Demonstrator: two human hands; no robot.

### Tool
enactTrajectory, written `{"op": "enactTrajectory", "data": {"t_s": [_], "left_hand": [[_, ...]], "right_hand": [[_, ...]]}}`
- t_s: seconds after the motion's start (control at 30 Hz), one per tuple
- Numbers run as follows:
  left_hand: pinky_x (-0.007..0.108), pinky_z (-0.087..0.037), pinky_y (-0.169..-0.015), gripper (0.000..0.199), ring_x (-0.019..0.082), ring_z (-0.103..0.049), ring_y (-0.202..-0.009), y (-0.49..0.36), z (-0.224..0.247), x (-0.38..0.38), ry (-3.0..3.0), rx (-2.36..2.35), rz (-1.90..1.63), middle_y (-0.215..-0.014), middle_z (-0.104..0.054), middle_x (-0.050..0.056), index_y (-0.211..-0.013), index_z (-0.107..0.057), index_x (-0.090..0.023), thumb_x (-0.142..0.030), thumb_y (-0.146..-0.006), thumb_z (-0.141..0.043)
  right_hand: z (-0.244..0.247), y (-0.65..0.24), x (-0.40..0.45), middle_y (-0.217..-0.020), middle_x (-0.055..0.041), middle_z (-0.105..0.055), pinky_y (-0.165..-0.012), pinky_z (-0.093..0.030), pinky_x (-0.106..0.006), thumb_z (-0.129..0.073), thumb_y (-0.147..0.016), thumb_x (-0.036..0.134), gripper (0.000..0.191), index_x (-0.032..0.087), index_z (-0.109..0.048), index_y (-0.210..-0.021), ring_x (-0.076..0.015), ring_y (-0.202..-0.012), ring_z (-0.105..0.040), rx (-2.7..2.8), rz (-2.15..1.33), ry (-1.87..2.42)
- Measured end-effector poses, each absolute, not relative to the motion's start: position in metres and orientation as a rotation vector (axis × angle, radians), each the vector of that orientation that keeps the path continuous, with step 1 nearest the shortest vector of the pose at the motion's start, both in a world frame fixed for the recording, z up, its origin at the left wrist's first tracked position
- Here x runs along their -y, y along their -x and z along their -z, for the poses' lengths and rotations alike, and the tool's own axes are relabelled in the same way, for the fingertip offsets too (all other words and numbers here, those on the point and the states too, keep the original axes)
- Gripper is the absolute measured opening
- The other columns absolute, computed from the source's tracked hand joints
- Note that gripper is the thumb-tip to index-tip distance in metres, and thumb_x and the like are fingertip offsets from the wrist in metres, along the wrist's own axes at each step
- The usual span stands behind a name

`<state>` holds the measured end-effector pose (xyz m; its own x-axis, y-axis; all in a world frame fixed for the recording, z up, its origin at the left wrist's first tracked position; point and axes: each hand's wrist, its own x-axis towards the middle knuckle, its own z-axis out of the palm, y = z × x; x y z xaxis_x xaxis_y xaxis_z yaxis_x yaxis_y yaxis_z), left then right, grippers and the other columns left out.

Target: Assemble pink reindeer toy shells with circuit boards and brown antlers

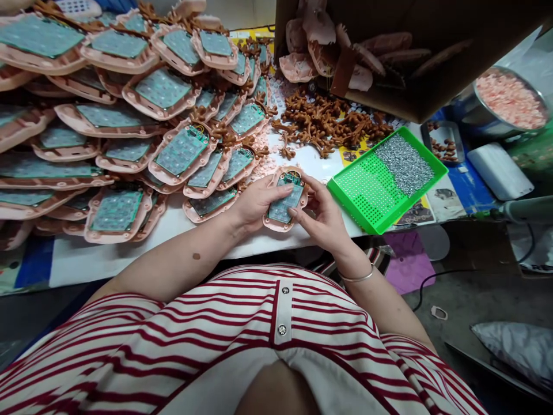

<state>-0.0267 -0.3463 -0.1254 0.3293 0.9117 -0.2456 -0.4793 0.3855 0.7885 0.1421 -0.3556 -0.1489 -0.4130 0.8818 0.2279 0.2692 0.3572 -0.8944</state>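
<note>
Both of my hands hold one pink plastic shell with a green circuit board (283, 208) in it, just above the front of the table. My left hand (258, 202) grips its left side, the thumb lying across the board's upper part. On the other side my right hand (323, 216) has its thumb on the lower right of the board and its fingers at the right rim. Thin yellow wires show at the shell's top end. Left of my hands, similar shells with boards (181, 151) lie stacked in overlapping rows, brown plastic pieces at their tops.
A green perforated tray (360, 199) with small metal screws (406, 164) stands at the right. Behind it lie a heap of brown branching pieces (332, 121) and a cardboard box (415, 106) with pink shells. A metal bowl (473, 106) of small pink parts is farther right.
</note>
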Motion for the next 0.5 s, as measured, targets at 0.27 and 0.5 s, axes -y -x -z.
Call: {"op": "enactTrajectory", "data": {"t_s": [0.27,0.5], "left_hand": [[0.024,-0.051,-0.065,0.036,0.014,-0.065,-0.067,0.0273,0.1278,0.3454,-0.672,-0.736,-0.999,-0.080,-0.071,0.004,-0.098,-0.065,-0.012,-0.030,-0.072,-0.081],[0.027,-0.053,-0.074,0.043,0.017,-0.069,-0.077,0.0267,0.1323,0.3452,-0.633,-0.794,-0.979,-0.085,-0.073,0.004,-0.101,-0.066,-0.013,-0.030,-0.066,-0.086]], "right_hand": [[0.1579,-0.1397,0.3559,-0.127,-0.0121,-0.062,-0.079,-0.061,-0.036,-0.055,-0.094,0.048,0.065,0.024,-0.029,-0.149,-0.0193,-0.095,-0.068,1.918,-0.911,0.983],[0.1587,-0.1400,0.3560,-0.125,-0.0121,-0.064,-0.081,-0.060,-0.037,-0.059,-0.091,0.045,0.061,0.023,-0.036,-0.144,-0.0195,-0.093,-0.068,1.867,-0.944,0.996]]}}
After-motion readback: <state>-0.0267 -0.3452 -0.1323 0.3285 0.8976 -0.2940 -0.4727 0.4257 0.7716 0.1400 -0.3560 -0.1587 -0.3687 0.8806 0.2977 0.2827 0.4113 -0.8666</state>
